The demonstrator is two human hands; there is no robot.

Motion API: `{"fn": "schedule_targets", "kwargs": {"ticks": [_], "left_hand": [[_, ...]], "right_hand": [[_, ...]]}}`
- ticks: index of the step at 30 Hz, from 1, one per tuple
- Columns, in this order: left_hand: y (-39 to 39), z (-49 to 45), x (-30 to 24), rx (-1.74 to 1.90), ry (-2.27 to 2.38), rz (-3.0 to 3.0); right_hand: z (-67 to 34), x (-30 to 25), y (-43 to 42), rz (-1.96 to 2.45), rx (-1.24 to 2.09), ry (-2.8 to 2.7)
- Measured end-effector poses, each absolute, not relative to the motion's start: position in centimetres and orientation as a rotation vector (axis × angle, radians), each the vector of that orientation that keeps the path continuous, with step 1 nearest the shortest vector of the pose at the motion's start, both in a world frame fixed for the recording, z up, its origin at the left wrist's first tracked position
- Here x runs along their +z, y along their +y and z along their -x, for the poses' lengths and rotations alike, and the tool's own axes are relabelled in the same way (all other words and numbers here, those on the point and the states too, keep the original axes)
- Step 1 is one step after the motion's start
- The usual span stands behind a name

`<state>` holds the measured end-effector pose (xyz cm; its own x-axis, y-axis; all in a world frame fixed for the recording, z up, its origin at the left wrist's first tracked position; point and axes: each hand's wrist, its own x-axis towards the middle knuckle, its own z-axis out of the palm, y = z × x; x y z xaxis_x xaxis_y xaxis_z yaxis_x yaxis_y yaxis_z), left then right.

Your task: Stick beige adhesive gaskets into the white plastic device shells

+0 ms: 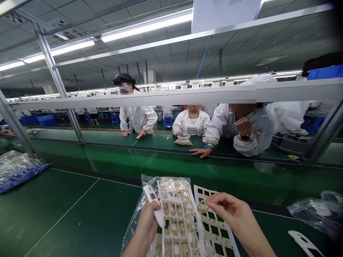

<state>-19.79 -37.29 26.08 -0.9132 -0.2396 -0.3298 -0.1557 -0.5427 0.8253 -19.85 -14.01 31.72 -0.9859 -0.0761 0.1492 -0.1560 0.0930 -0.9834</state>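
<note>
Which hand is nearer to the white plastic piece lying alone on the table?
Right. The right hand, pinching a small part, is left of the white piece; the left hand, holding a sheet, is farther left.

Bottom centre: left hand (pixel 147 228) grips a white plastic piece (pixel 158 215) over the bagged sticker sheet (pixel 175 228). Right hand (pixel 233 214) pinches a small pad (pixel 201 208).

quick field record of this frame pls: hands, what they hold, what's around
left hand: grips white parts strip
right hand: pinches small part above grid sheet
under hands: clear bag on green table
nearby: loose white piece at right, bagged stock far left
across belt: people in white coats
</note>
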Motion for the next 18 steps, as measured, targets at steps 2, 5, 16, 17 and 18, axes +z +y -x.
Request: {"fn": "schedule_targets", "kwargs": {"ticks": [2,5,16,17,18], "left_hand": [[-37.9,19.8,27.5,-2.629,-1.504,-0.606],[-38.6,20.4,28.8,-2.58,-1.631,-0.499],[-41.6,21.2,27.3,-1.935,-2.412,-0.16],[-40.9,20.4,28.2,-1.945,-2.448,-0.086],[-39.9,19.7,29.2,-1.95,-2.485,0.0]], "right_hand": [[19.6,32.0,-13.9,-0.209,2.06,-2.245],[19.1,32.5,-13.9,-0.17,2.066,-2.232],[18.3,33.2,-13.5,-0.208,2.072,-2.246],[18.3,33.2,-13.6,-0.189,2.083,-2.216],[18.2,33.2,-13.8,-0.181,2.094,-2.186]]}}
